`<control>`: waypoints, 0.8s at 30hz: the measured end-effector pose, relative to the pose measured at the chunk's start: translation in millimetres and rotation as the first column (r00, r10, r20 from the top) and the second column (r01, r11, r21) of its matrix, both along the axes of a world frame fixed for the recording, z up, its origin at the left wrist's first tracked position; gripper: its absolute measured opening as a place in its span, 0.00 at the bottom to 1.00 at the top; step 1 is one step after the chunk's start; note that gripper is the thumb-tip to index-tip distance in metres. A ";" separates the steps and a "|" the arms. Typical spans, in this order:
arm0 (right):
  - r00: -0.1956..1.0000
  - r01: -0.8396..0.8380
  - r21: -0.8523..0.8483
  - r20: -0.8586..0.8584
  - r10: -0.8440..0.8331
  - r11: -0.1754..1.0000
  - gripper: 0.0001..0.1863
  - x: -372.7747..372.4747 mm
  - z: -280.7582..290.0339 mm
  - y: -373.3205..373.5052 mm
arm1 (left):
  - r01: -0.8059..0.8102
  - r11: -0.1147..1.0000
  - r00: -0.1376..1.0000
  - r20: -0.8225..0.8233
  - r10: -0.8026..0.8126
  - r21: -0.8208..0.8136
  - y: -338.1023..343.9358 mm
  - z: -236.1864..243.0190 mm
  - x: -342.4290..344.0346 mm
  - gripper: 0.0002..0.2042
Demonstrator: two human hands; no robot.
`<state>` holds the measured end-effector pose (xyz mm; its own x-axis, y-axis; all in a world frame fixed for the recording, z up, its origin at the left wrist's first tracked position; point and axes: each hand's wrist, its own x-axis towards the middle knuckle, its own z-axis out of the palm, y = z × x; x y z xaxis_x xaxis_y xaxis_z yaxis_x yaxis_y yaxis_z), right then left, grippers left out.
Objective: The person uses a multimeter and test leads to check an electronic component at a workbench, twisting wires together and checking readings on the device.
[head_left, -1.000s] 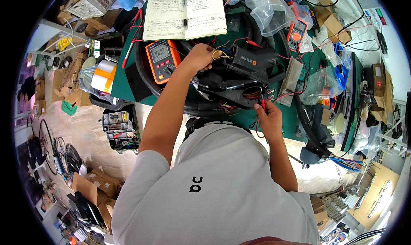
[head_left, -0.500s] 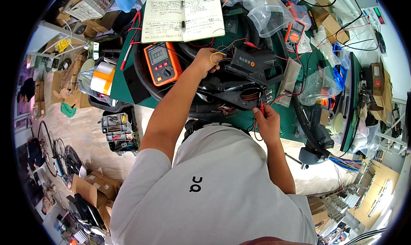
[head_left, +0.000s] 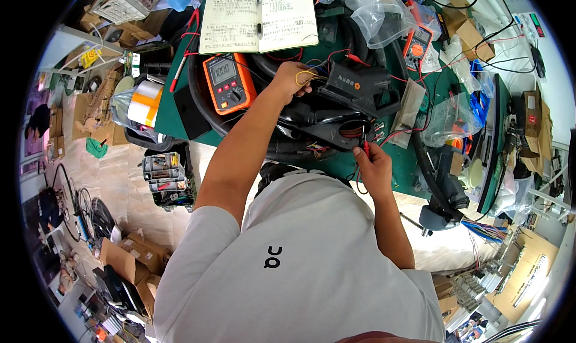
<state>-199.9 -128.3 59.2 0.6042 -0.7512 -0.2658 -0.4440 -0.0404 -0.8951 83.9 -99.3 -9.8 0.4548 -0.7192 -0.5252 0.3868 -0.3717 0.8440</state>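
My left hand [head_left: 290, 81] pinches thin yellow wires [head_left: 307, 74] beside a black plastic connector housing [head_left: 354, 86]. In my right hand [head_left: 375, 168] is a red test probe [head_left: 366, 149], its tip pointing away from me. That tip is at the round opening of a black handle-shaped part [head_left: 337, 134], where brown wires show; I cannot tell whether it touches metal. A red clip [head_left: 357, 60] lies at the far edge of the housing. Left of my left hand stands an orange digital meter [head_left: 229, 85] with its display lit.
An open notebook [head_left: 231, 24] with handwriting lies at the far side. Thick black cable [head_left: 201, 97] coils over the green table [head_left: 174, 112]. A second orange multimeter [head_left: 416, 48], plastic bags [head_left: 450, 118] and loose leads fill the right side. A toolbox [head_left: 165, 175] sits on the floor at left.
Both hands keep nearly the same places and grips. The probe tip has shifted slightly at the round opening, and the whole view has moved a little.
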 end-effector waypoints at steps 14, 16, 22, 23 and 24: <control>0.999 0.008 0.013 -0.034 -0.007 1.000 0.10 0.0 0.8 -1.8 | 0.072 0.995 0.997 0.004 -0.073 0.063 -6.2 7.2 5.7 0.11; 0.999 0.005 0.010 -0.039 -0.005 1.000 0.10 -1.5 -1.8 -2.7 | 0.063 0.997 0.998 0.017 -0.064 0.046 -6.4 -0.5 4.8 0.11; 0.999 0.007 -0.002 -0.052 -0.007 1.000 0.10 -2.2 -3.2 -2.1 | 0.064 0.998 0.996 0.065 -0.065 0.011 5.7 10.9 2.8 0.10; 0.999 0.004 -0.003 -0.050 -0.004 1.000 0.10 -2.1 -3.4 -1.5 | 0.111 0.993 0.990 0.085 -0.113 0.029 9.2 13.3 5.9 0.10; 0.999 0.001 -0.004 -0.047 -0.001 1.000 0.10 -2.1 -3.4 -0.8 | 0.157 0.987 0.981 0.104 -0.161 0.046 11.3 13.7 7.4 0.10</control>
